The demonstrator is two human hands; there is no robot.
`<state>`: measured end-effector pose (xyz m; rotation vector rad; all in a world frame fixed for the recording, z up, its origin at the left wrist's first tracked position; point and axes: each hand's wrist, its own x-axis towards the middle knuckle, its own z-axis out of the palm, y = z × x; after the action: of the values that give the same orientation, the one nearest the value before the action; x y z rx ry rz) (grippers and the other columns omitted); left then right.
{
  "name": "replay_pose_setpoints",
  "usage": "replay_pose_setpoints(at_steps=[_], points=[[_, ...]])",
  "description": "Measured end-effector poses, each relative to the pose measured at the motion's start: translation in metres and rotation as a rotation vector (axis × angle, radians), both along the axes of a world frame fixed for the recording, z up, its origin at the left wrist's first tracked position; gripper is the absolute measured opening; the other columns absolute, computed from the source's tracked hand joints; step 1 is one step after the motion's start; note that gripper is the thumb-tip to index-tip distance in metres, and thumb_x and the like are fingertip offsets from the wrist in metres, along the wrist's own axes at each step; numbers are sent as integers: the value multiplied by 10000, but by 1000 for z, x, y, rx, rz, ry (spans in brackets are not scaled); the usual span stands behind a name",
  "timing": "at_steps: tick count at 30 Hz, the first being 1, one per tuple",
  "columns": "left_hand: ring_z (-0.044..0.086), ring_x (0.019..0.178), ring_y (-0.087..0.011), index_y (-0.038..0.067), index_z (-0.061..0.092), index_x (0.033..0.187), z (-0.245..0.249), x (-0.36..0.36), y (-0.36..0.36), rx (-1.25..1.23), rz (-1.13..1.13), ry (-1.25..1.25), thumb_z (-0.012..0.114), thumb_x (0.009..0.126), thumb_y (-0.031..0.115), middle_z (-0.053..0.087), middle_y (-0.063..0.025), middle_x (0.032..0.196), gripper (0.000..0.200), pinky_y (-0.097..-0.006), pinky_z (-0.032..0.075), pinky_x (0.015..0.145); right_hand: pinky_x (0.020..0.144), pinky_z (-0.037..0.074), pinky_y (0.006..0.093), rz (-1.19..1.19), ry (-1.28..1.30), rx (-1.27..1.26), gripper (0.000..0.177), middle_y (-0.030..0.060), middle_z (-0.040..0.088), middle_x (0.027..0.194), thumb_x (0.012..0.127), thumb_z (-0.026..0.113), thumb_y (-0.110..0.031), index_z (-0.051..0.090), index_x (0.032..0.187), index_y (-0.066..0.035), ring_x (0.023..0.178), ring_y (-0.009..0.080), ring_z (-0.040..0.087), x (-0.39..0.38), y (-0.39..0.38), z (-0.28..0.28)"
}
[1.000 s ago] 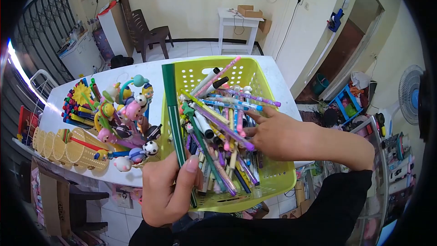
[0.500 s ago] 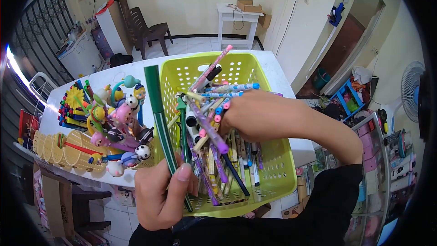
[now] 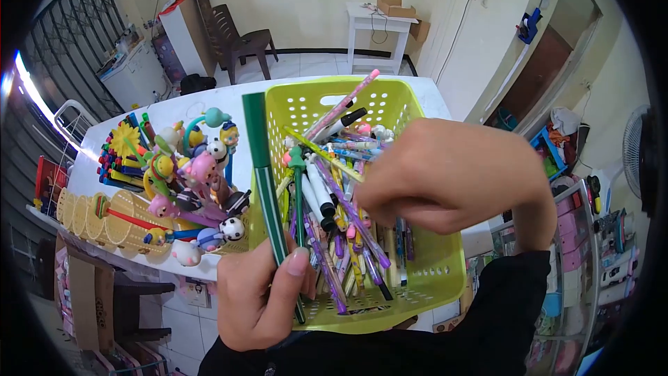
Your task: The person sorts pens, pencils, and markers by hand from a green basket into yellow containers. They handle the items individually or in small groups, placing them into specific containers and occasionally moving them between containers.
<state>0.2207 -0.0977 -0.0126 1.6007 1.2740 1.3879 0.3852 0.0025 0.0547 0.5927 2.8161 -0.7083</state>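
Note:
My left hand [image 3: 261,292] is closed round a green felt-tip pen [image 3: 268,195] with pale stripes along its barrel, held upright at the near left of the basket. A lime-green plastic basket [image 3: 435,264] with punched holes holds a jumble of pens and pencils. Over its right half is my right hand [image 3: 431,174], back upward and fingers curled down; what they hold, if anything, is hidden. Near its fingertips lie a purple pen [image 3: 351,212] and a yellow-green pencil [image 3: 323,153]. White pens with black caps [image 3: 316,198] lie between the two hands.
Left of the basket, novelty pens with figure toppers [image 3: 202,167] stand in a cluster beside bundled coloured markers [image 3: 122,167]. Woven tan holders [image 3: 118,219] lie along the edge of the white table [image 3: 240,90]. A brown chair [image 3: 240,42] stands behind.
My right hand has lifted and shifted right over the basket, and the pens beneath it have moved. A yellow-green pencil now lies across the pile. My left hand keeps the green felt-tip pen.

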Motion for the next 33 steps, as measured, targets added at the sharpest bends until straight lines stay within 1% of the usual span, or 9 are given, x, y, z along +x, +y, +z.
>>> replay_pose_setpoints(at_steps=[4,8,18,22,24,28,29,30,33], points=[[368,361,-82,5,424,530,0,-1,1,5,-5,-5,389,805,180,420,-55,419,329,-199,238,366,728,354,355,255,189,481,209,77,514,932,704,469,-114,547,898,-118,903,209,465,-26,5,-58],[487,388,-144,-9,476,650,1,-13,1,-51,-114,68,427,805,82,494,-52,466,186,-237,360,399,780,307,375,240,147,348,221,63,459,1023,728,454,-158,533,934,-144,983,199,401,-16,3,-67],[417,373,-118,14,420,552,1,-10,-1,4,-122,21,385,819,212,439,-46,460,334,-200,284,368,832,313,359,82,140,294,214,69,452,1061,709,445,-121,592,864,-130,1053,224,375,31,-12,-47],[431,355,-133,33,421,683,9,-52,-21,480,-325,-560,359,854,214,458,-80,503,256,-209,365,335,832,313,362,38,159,301,198,68,450,1068,697,449,-116,602,821,-134,1050,230,372,28,-18,-53],[308,295,-126,38,383,749,22,-85,-36,627,-185,-514,346,858,226,420,-102,550,221,-187,324,312,835,312,362,3,193,309,188,58,465,1055,680,453,-105,609,776,-147,1040,226,380,27,-19,-55],[376,450,-97,22,362,771,27,-141,-28,729,242,-554,389,843,161,420,-126,667,158,-161,341,391,833,321,365,-20,213,342,203,49,493,1026,650,455,-98,616,756,-161,1019,228,403,25,-22,-56],[427,562,-92,-11,426,824,15,-151,-16,836,654,-49,423,828,110,452,-105,711,121,-173,354,468,828,329,366,-57,237,336,212,46,504,1010,638,456,-100,618,757,-165,1006,229,415,25,-22,-56],[441,584,-85,-24,488,852,8,-159,-7,751,792,-43,442,820,87,481,-80,745,124,-187,349,507,824,337,367,-90,264,330,220,42,516,995,626,456,-103,619,759,-168,993,231,426,24,-22,-57],[455,575,-60,-10,543,784,21,-175,3,281,459,101,484,813,129,515,-22,676,154,-175,347,515,813,360,357,-94,290,331,247,48,526,967,605,448,-102,629,760,-169,959,230,453,23,-21,-57]])
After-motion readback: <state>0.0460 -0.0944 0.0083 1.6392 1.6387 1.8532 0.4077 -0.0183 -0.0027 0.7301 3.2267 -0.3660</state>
